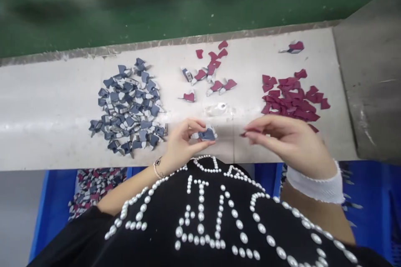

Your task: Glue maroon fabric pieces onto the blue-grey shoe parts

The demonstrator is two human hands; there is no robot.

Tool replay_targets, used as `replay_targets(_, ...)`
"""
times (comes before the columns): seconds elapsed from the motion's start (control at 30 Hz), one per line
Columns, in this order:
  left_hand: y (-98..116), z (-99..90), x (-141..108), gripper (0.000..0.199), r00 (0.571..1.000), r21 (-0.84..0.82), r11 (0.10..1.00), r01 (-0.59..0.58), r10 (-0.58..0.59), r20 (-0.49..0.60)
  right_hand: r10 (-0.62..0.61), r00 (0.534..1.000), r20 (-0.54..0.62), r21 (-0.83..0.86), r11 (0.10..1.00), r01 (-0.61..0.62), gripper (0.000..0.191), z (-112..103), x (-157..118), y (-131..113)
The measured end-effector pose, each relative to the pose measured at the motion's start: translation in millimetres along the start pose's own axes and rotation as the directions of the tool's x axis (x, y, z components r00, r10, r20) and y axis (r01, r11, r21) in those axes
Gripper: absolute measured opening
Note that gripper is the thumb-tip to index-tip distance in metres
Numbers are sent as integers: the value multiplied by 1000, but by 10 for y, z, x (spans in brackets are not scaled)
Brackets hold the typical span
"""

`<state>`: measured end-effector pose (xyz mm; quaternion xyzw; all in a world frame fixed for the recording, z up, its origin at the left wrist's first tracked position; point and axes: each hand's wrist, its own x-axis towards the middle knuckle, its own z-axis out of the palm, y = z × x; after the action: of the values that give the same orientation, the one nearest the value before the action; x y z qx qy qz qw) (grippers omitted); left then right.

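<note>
Between the thumb and fingers of my left hand [183, 139] sits a blue-grey and white plastic part [206, 134], its blue face turned up. My right hand [288, 142] pinches a small maroon plastic piece [253, 131], mostly hidden by the fingers. The two hands are apart, low over the white bench. To the left lies a heap of blue-grey and white parts [128, 108]. A pile of loose maroon pieces [290, 98] is just beyond my right hand. Several parts with maroon on them [216, 86] lie scattered in the middle.
A lone maroon and white part [294, 47] rests at the bench's far right. Grey metal sheet [369, 75] bounds the right end, and a green surface [175, 6] runs behind. Below the front edge, a blue bin [53, 200] holds many mixed parts [94, 185].
</note>
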<state>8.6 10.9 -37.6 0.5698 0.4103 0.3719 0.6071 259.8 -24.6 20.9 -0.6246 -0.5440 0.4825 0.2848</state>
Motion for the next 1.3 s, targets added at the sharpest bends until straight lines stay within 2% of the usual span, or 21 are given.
replay_targets(0.1, -68, 49, -3, 29, 997, 68, 995, -79, 80, -12, 12, 980, 197, 121, 992, -37, 14, 239, -96, -142)
replay_targets(0.27, -115, 94, -16, 23, 984, 185, 968, -170, 178, -30, 64, 978, 198, 163, 982, -97, 15, 439, -44, -165)
replay_targets(0.5, -82, 76, 0, 23, 955, 303, 918, -255, 288, -69, 21, 984, 176, -63, 998, -10, 19, 434, 76, -157)
replay_targets(0.57, -86, 72, 1, 23, 961, 289, 927, -239, 268, -65, 31, 981, 191, -43, 999, -23, 20, 422, 92, -153)
replay_targets(0.7, -117, 78, -1, 24, 978, 180, 965, -189, 202, -53, 94, 970, 223, 125, 984, -124, 19, 397, 122, -155)
replay_targets(0.83, -129, 79, 0, 22, 979, 114, 974, -194, 200, -43, 103, 970, 219, 201, 968, -148, 19, 398, 166, -167)
replay_targets(1.07, -91, 71, 10, 28, 970, 142, 961, -236, 242, -24, 51, 984, 171, 11, 998, -54, 21, 398, 220, -195)
replay_targets(1.3, -64, 64, 44, 28, 929, 189, 911, -366, 370, 14, 94, 974, 206, -39, 995, -88, 22, 361, 226, -209)
